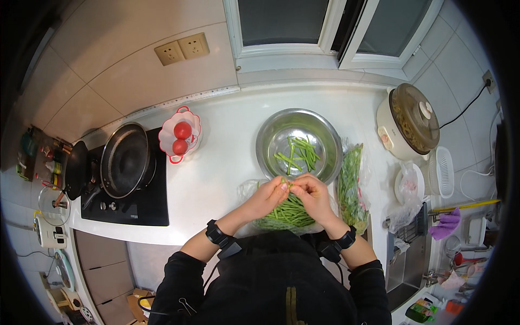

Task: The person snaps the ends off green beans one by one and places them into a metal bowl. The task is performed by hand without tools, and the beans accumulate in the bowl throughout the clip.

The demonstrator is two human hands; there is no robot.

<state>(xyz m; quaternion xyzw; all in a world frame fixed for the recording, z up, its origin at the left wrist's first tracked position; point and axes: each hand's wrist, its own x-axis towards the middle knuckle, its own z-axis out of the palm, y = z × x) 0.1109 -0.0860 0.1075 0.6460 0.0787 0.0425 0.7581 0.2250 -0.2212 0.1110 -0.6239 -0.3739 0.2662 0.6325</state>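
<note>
My left hand (271, 197) and my right hand (312, 196) meet over the near rim of a stainless steel bowl (266, 140). A small piece of green bean (285, 182) is pinched between the fingertips of both; its full length is hidden by the fingers. Several snapped green bean pieces (302, 153) lie on the bottom of the bowl. Under my hands, a heap of whole green beans (291, 215) rests in an opened clear plastic bag (246, 190) at the counter's front edge.
A bag of leafy greens (350, 183) lies right of the bowl. Behind it stands a lidded electric pot (410, 122). To the left are a white and red colander (166, 136) with two tomatoes (181, 138) and a frying pan (126, 162) on the cooktop (158, 203). A sink (408, 264) is at right.
</note>
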